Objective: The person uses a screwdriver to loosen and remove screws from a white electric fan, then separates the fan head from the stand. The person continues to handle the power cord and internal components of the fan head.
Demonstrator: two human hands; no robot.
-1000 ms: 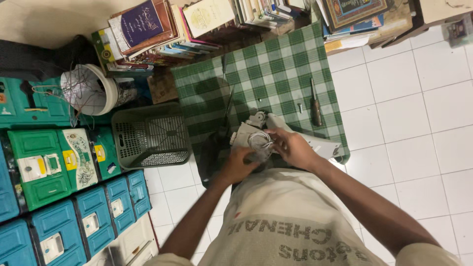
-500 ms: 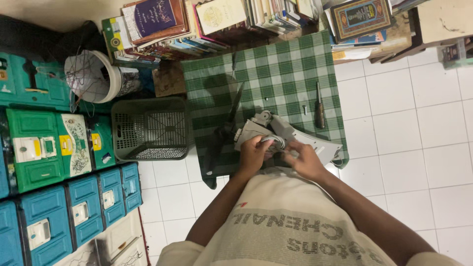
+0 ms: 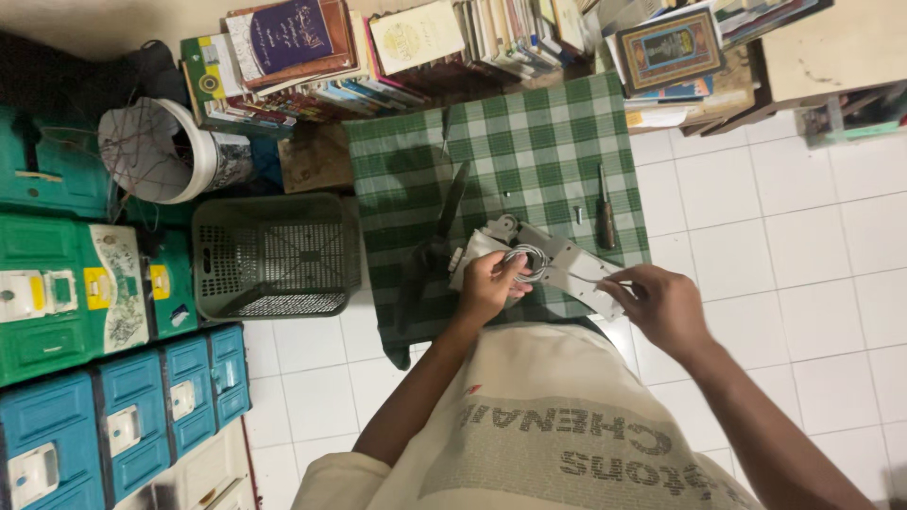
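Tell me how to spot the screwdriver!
Find the green checked cloth spread on the white tiled floor. Near its right edge, beside the pale device the hands hold, lies the screwdriver. It is the thin upright tool with a dark handle.

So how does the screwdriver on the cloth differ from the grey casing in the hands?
The screwdriver is thin, dark and lies untouched on the checked cloth; the grey casing is broad, pale, and held by the left hand and right hand. Both sit over the cloth.
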